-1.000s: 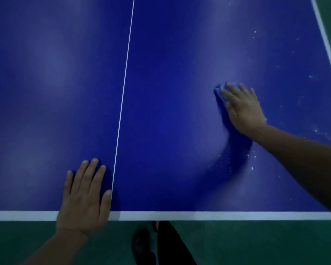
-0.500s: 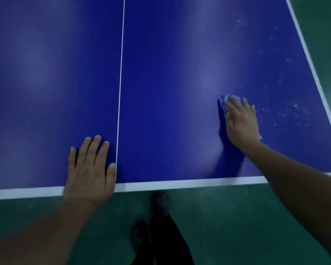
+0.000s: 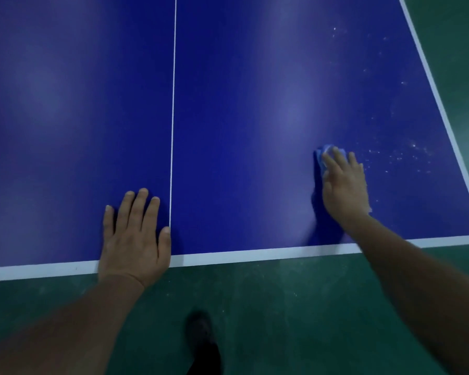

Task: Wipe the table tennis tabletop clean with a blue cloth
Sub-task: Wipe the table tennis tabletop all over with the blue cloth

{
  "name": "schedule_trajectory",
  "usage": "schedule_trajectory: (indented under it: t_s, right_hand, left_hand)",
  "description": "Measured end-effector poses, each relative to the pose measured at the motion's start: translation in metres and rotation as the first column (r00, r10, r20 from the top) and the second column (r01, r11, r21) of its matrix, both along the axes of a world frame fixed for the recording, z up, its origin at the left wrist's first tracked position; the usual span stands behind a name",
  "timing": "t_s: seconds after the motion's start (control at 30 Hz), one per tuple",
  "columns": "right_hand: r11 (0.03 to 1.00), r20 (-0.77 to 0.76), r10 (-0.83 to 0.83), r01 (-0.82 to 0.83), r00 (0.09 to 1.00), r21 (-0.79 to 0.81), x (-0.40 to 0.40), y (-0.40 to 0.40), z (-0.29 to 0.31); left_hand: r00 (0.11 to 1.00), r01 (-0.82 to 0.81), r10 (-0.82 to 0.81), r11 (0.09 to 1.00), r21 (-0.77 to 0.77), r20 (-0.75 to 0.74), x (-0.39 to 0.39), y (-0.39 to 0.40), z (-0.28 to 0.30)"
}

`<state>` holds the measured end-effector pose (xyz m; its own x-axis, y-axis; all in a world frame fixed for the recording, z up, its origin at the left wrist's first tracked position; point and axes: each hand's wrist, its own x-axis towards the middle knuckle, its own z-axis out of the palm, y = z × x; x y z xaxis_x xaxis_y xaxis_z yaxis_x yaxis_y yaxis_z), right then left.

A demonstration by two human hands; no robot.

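The blue cloth (image 3: 326, 154) lies on the table (image 3: 241, 104) at abt 3 o'clock of the frame, right half of the tabletop, near the near-right corner. Only its far edge shows; the rest is under the right hand (image 3: 344, 185). That hand lies flat on it, fingers straight and together, palm pressing down — no pinch, no curl, so the grip is released, just pressure.

White specks (image 3: 401, 155) sit just beside the hand at its 3 o'clock, w/ sparser ones trailing up toward 1 o'clock along the white side line (image 3: 431, 85). Surface at the hand's 9 o'clock looks clean, as far as the dim light shows.

Left hand (image 3: 134, 234) is flat too, fingers spread, at 7 o'clock, thumb touching the white centre line (image 3: 173, 117), heel over the white end line (image 3: 255, 254). Grip released; prob. a brace for the reach.

To do this step well, I'd say:
- keep the palm weight over the whole cloth, not just fingertips
- sweep toward 3 o'clock thru the speck patch, overlapping strokes
- push debris to the table edge and off, not back into the clean zone
- then work up toward 1 o'clock for the stray bits

Green floor (image 3: 295, 307) and a dark shoe (image 3: 201, 331) at 6 o'clock.
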<state>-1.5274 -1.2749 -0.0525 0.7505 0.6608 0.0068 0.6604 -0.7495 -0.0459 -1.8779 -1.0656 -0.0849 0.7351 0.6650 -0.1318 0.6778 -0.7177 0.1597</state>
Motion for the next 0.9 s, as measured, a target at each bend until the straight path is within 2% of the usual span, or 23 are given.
schedule_trajectory:
  t_s: [0.03, 0.07, 0.13, 0.2, 0.27, 0.33, 0.43, 0.53, 0.6, 0.63, 0.7, 0.77, 0.83, 0.87, 0.9]
  right_hand:
    - [0.995, 0.021, -0.098, 0.098, 0.995, 0.035, -0.015, 0.016, -0.001]
    - [0.994, 0.048, -0.086, 0.082, 0.995, 0.066, -0.037, 0.028, -0.006]
    - [0.975, 0.052, 0.219, -0.221, 0.974, 0.021, -0.095, 0.033, -0.025]
    - [0.843, -0.034, 0.537, -0.538, 0.843, -0.022, -0.139, 0.009, -0.034]
    - [0.749, -0.061, 0.659, -0.662, 0.75, -0.043, -0.119, -0.022, -0.031]
    - [0.793, -0.034, 0.603, -0.603, 0.797, -0.087, -0.072, -0.034, -0.021]
    - [0.947, -0.018, 0.317, -0.317, 0.948, -0.046, -0.01, -0.009, -0.011]
    - [0.997, 0.027, 0.075, -0.075, 0.997, 0.014, 0.008, 0.051, -0.004]
    - [0.997, 0.067, 0.071, -0.074, 0.995, 0.036, 0.001, 0.099, -0.001]
    - [0.987, 0.091, 0.157, -0.16, 0.983, 0.025, -0.012, 0.121, 0.0]
    - [0.899, 0.078, 0.436, -0.438, 0.896, 0.005, -0.058, 0.139, -0.011]
    - [0.704, -0.009, 0.71, -0.709, 0.705, -0.044, -0.115, 0.107, -0.028]
    - [0.536, -0.093, 0.836, -0.841, 0.541, -0.08, -0.137, 0.042, -0.035]
    - [0.503, -0.102, 0.853, -0.859, 0.512, -0.101, -0.129, 0.01, -0.034]
    - [0.518, -0.1, 0.842, -0.847, 0.529, -0.122, -0.113, -0.014, -0.029]
  left_hand:
    - [1.0, 0.0, 0.0, 1.0, 0.002, 0.002, -0.001, 0.0, 0.0]
    - [1.0, 0.001, -0.001, 1.0, 0.004, 0.006, -0.001, 0.001, -0.001]
    - [1.0, 0.003, -0.003, 1.0, 0.007, 0.015, 0.0, 0.0, -0.002]
    - [1.0, -0.004, 0.004, 1.0, 0.007, 0.026, 0.0, 0.0, -0.003]
    - [1.0, -0.002, 0.002, 1.0, 0.003, 0.026, 0.0, 0.001, -0.004]
    - [1.0, 0.001, -0.001, 1.0, 0.012, 0.022, -0.001, 0.001, -0.004]
    - [1.0, 0.001, -0.001, 1.0, 0.007, 0.025, 0.0, 0.0, -0.003]
    - [0.999, 0.002, -0.002, 1.0, 0.003, 0.038, -0.001, 0.002, -0.004]
    - [0.999, 0.0, 0.0, 1.0, 0.001, 0.047, -0.002, 0.001, -0.003]
    - [0.998, -0.004, 0.004, 1.0, -0.001, 0.057, -0.002, 0.002, -0.003]
    - [0.998, -0.004, 0.005, 1.0, -0.004, 0.063, -0.003, 0.002, -0.004]
    - [0.997, -0.011, 0.011, 1.0, 0.0, 0.073, -0.002, 0.002, -0.004]
    - [0.997, -0.015, 0.015, 1.0, -0.004, 0.071, -0.001, 0.002, -0.003]
    - [0.998, -0.012, 0.013, 1.0, -0.007, 0.065, -0.001, 0.002, -0.003]
    - [0.998, -0.007, 0.008, 1.0, -0.007, 0.059, -0.001, 0.002, -0.003]
